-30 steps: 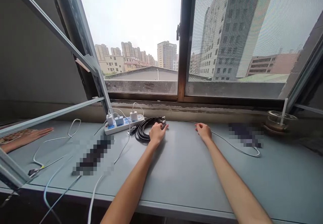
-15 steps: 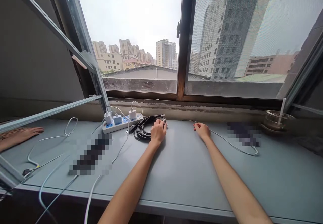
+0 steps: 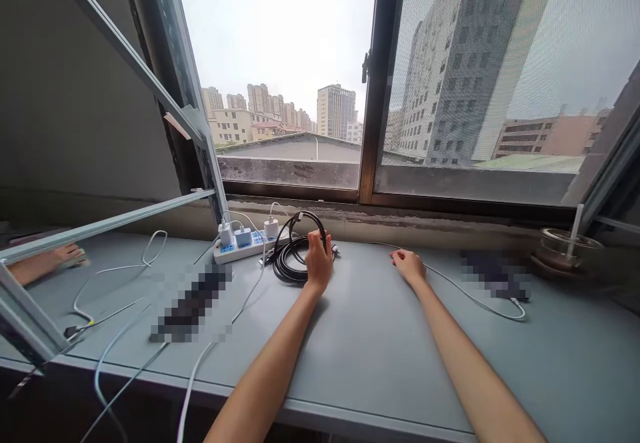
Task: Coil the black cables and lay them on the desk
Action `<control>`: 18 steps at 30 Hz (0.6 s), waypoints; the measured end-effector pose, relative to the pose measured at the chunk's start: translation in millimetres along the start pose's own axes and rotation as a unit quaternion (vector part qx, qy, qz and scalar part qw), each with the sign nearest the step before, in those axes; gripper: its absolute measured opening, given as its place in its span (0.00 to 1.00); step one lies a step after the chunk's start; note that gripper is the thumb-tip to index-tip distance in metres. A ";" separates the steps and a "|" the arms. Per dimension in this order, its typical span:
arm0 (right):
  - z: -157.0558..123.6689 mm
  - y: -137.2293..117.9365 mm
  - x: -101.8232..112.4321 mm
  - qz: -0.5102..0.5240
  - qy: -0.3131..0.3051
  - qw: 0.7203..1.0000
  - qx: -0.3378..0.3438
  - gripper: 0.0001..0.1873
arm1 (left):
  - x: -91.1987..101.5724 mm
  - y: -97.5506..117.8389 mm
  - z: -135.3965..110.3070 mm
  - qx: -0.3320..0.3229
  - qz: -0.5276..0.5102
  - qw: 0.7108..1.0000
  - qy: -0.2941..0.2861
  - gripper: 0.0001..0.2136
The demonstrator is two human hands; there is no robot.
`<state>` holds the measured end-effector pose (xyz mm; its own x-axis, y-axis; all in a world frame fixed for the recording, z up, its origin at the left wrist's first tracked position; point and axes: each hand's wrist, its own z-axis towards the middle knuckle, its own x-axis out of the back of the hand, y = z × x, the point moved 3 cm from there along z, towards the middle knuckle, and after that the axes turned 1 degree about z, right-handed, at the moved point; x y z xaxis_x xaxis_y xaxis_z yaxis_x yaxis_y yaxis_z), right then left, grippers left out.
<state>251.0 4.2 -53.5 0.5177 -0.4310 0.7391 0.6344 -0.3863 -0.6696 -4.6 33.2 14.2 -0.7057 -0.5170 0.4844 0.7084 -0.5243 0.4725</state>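
My left hand point(image 3: 319, 261) is closed on a coiled black cable point(image 3: 293, 256) and has raised one loop of it off the grey sill point(image 3: 360, 336). The rest of the coil lies on the sill beside a white power strip point(image 3: 245, 244) with three chargers plugged in. My right hand point(image 3: 410, 266) rests on the sill with its fingers curled, touching a thin white cable point(image 3: 465, 290) that runs off to the right.
Several white cables point(image 3: 115, 283) trail over the left of the sill and its front edge. Another person's hand point(image 3: 55, 258) lies at far left under a metal frame bar point(image 3: 105, 224). A glass with a straw point(image 3: 563, 250) stands at the right. Window panes rise behind.
My left hand has closed round the black cable and lifted a loop upright. The other person's hand has drawn back to the left. My right hand has stayed put.
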 end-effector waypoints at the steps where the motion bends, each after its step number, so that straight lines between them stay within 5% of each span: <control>1: -0.1 -0.1 -0.1 -0.003 -0.001 1.000 0.000 0.15 | 0.3 0.7 -0.4 -0.005 -0.002 1.000 -0.002 0.13; 7: -2.8 -1.4 0.2 -0.018 -0.008 1.000 0.001 0.15 | 6.9 10.3 -3.9 -0.041 0.004 0.999 -0.005 0.15; 13: -5.9 -1.6 1.3 -0.028 -0.009 1.000 0.002 0.15 | 29.5 44.7 -11.6 -0.223 -0.032 0.967 0.119 0.15; 18: -5.4 -2.6 0.9 -0.033 -0.009 0.999 0.002 0.16 | 41.1 71.9 -25.0 -0.347 -0.042 0.926 0.143 0.13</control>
<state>246.8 0.4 -51.4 0.4851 -0.3891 0.7831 0.6695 -0.4108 -0.6188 17.1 -42.7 49.6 -0.8024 -0.5600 0.2064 0.5434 -0.8285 -0.1352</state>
